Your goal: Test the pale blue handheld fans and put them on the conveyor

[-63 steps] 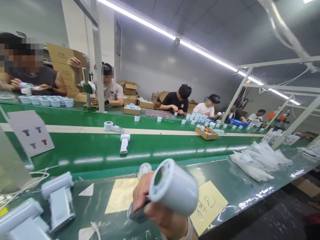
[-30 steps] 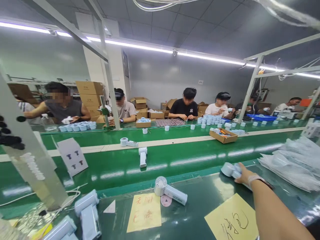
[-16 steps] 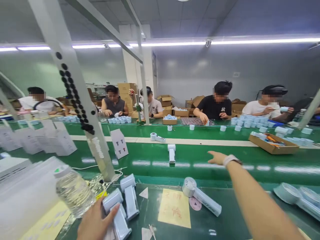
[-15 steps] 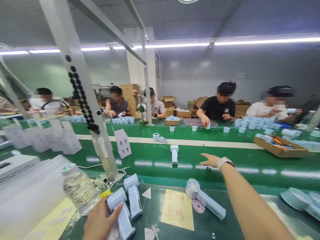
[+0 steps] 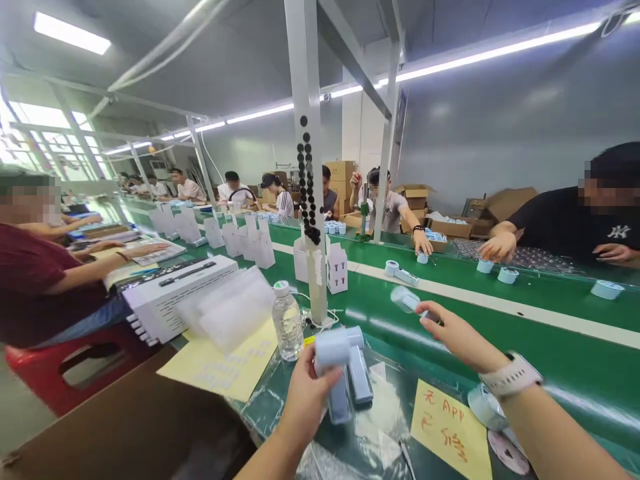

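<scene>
My left hand (image 5: 307, 390) is closed round the head of a pale blue handheld fan (image 5: 333, 348) at the near edge of the work surface. Beside it lies a second blue fan (image 5: 361, 377), touching or nearly touching the first. Over the green belt (image 5: 450, 320), my right hand (image 5: 453, 333) pinches the handle end of a blurred fan (image 5: 405, 300). Another fan (image 5: 493, 408) lies on the work surface, partly hidden behind my right wrist. A yellow handwritten note (image 5: 450, 427) sits between my two arms.
A clear bottle (image 5: 287, 323) and a metal post (image 5: 306, 167) stand left of centre. White cartons (image 5: 257, 243) line the belt. Opposite, people handle blue round parts (image 5: 508, 275). A person in dark red (image 5: 40, 273) sits at the left.
The view has turned left. My right hand has gone from empty, reaching over the belt, to gripping the fan there. Across the belt, a person's hand has reached a blue part.
</scene>
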Tool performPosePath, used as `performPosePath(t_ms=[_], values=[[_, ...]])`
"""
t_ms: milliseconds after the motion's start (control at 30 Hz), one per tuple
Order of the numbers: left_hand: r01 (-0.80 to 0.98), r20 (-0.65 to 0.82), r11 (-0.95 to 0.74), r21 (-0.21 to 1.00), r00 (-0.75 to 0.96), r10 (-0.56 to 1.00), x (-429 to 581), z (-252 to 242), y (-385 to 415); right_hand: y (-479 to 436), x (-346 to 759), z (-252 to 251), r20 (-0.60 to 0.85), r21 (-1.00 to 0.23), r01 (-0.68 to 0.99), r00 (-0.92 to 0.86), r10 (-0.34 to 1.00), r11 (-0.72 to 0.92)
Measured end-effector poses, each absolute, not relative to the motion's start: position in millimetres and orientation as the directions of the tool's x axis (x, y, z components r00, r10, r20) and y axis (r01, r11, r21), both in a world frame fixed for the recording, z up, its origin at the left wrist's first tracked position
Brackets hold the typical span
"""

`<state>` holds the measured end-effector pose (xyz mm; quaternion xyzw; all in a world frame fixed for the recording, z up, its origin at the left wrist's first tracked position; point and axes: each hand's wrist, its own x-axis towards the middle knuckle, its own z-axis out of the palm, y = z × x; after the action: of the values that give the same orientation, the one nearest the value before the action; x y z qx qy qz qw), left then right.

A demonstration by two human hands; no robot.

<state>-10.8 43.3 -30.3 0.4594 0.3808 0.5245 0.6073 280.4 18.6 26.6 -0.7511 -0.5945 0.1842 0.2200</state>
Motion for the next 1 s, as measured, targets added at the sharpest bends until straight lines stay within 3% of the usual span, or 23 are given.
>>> performPosePath(t_ms=[67,167,300,367,433,500,600,667,733,867,933,1000], values=[[-0.363,-0.014,0.075,0.929,0.168,0.986,-3.7,-22.8,44.1,-18.6,253.0,28.0,0.070,-0.660,0.748,0.161,0.984,-0.075],[-0.334,0.054,-0.022,0.942,0.088,0.995,-3.3,-16.7,50.8,-66.6,214.5,22.4,0.160,-0.804,0.595,0.186,0.970,0.019],[-0.105,0.275,-0.271,0.957,0.027,0.961,-13.6,-10.9,56.9,-98.3,190.7,9.7,0.177,-0.839,0.544,0.231,0.957,0.024],[-0.091,0.291,-0.285,0.954,0.065,0.954,-14.9,-8.0,54.4,-102.8,183.8,3.6,0.207,-0.839,0.543,0.243,0.948,0.044],[-0.266,0.153,-0.094,0.959,0.212,0.965,-11.9,-6.5,47.3,-103.8,173.1,-2.0,0.237,-0.831,0.553,0.247,0.940,0.064],[-0.435,0.018,0.217,0.874,0.475,0.880,-7.1,-7.6,37.2,-103.8,158.2,-7.5,0.278,-0.798,0.596,0.235,0.931,0.088],[-0.477,-0.036,0.516,0.711,0.709,0.704,-4.7,-14.6,24.3,-104.0,138.9,-15.6,0.327,-0.707,0.689,0.120,0.937,0.158],[-0.502,-0.058,0.548,0.669,0.700,0.712,-8.6,-20.4,21.9,-102.9,135.8,-21.6,0.287,-0.706,0.683,0.036,0.957,0.186],[-0.543,-0.080,0.537,0.646,0.651,0.755,-15.0,-23.9,24.6,-99.0,140.7,-29.4,0.162,-0.729,0.682,0.082,0.983,0.063],[-0.599,-0.073,0.547,0.585,0.633,0.771,-22.9,-22.9,30.3,-83.4,154.4,-51.0,-0.006,-0.484,0.824,0.335,0.942,-0.296],[-0.596,-0.086,0.597,0.537,0.666,0.741,-20.7,-23.2,26.8,-76.7,156.3,-60.3,-0.006,-0.435,0.852,0.323,0.946,-0.293],[-0.570,-0.126,0.672,0.472,0.711,0.692,-15.7,-26.3,19.4,-75.1,156.3,-66.1,-0.009,-0.470,0.845,0.287,0.958,-0.257]])
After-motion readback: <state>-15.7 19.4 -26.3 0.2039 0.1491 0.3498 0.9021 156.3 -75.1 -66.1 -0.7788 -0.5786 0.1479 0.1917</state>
